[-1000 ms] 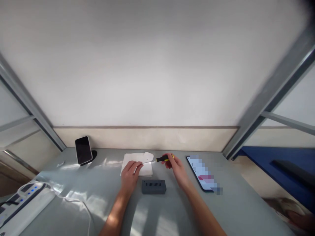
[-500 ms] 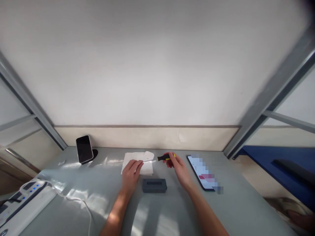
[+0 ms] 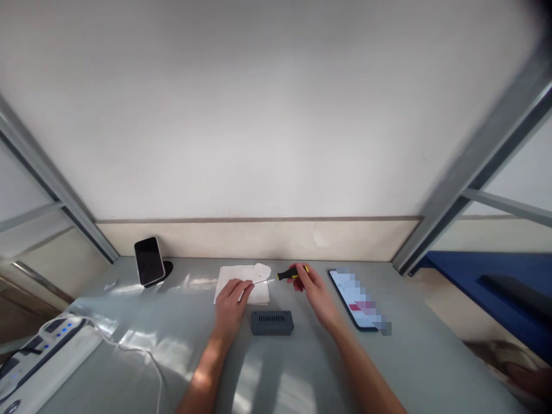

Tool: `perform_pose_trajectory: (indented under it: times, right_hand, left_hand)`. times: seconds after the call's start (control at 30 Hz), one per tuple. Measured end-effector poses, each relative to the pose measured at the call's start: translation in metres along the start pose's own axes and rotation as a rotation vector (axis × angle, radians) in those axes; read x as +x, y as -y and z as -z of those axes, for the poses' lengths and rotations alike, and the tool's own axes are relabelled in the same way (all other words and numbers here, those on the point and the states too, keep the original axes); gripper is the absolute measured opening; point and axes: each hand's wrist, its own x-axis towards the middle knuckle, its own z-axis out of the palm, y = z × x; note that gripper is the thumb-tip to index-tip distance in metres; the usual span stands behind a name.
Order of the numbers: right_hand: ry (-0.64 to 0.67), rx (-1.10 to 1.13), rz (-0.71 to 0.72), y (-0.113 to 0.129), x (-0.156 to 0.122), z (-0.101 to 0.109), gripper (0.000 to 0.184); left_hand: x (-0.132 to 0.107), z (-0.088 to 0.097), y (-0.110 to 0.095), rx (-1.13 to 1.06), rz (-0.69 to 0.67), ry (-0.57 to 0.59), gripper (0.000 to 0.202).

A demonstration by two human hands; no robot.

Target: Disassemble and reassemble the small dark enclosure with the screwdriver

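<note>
My right hand point(image 3: 316, 293) is closed round the black and yellow handle of a small screwdriver point(image 3: 290, 275), whose thin shaft points left toward my left hand. My left hand point(image 3: 232, 303) rests on a white paper napkin point(image 3: 241, 284), fingers curled and pinched near the screwdriver's tip; whatever they hold is too small to make out. A small white rounded piece point(image 3: 261, 271) lies at the napkin's far right corner. A dark grey box with a row of vent slots point(image 3: 272, 322) sits on the grey table point(image 3: 302, 374) between my forearms.
A black phone on a stand point(image 3: 149, 261) is at the back left. Another phone with a lit screen point(image 3: 356, 299) lies flat to the right. A white power strip point(image 3: 38, 353) with blue lights and a cable sits at the left edge. Metal frame posts stand at both back corners.
Both hands stay in nearly the same place with the screwdriver tip at the left fingers. Only the view has shifted slightly.
</note>
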Motion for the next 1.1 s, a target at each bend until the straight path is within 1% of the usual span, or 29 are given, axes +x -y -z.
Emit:
perform_pose_trajectory:
  times: [0.2,0.33,0.43,0.5,0.57,0.63,0.67,0.73,0.8,0.9,0.97,1.03,1.1]
  right_hand:
    - [-0.073,0.016,0.094,-0.001,0.000,-0.007,0.060]
    - [-0.053,0.122,0.147,0.002,-0.005,-0.013,0.063]
    - [-0.031,0.233,0.187,0.012,-0.011,-0.017,0.056]
    - [-0.027,0.257,0.204,0.019,-0.014,-0.019,0.050]
    - [-0.041,0.255,0.217,0.025,-0.017,-0.019,0.048]
    - [-0.062,0.254,0.229,0.029,-0.019,-0.017,0.046]
    - [-0.071,0.258,0.232,0.030,-0.020,-0.017,0.045]
    - [-0.072,0.262,0.236,0.032,-0.021,-0.016,0.044]
    - [-0.054,0.251,0.241,0.033,-0.023,-0.018,0.044]
    - [0.006,0.219,0.251,0.033,-0.027,-0.023,0.044]
    - [0.051,0.206,0.264,0.031,-0.030,-0.027,0.042]
    - [0.085,0.197,0.281,0.028,-0.032,-0.029,0.039]
    - [0.093,0.191,0.294,0.027,-0.033,-0.029,0.037]
  left_hand:
    - [0.004,0.007,-0.007,0.011,-0.051,0.025,0.025]
    - [0.004,0.010,-0.012,0.000,-0.072,0.047,0.024]
    - [0.003,0.012,-0.017,-0.057,-0.034,0.064,0.025]
    - [0.002,0.013,-0.020,-0.112,0.033,0.087,0.027]
    - [0.001,0.015,-0.024,-0.172,0.116,0.134,0.030]
    - [0.002,0.017,-0.028,-0.245,0.205,0.181,0.037]
    - [0.002,0.017,-0.029,-0.295,0.257,0.183,0.042]
    - [0.003,0.015,-0.032,-0.440,0.371,0.158,0.054]
    - [0.003,0.009,-0.034,-0.641,0.489,0.154,0.063]
    - [0.001,-0.001,-0.040,-0.937,0.656,0.244,0.070]
    - [0.000,-0.005,-0.044,-1.069,0.755,0.293,0.074]
    - [-0.001,-0.008,-0.048,-1.162,0.815,0.316,0.076]
    - [-0.001,-0.009,-0.052,-1.225,0.847,0.316,0.076]
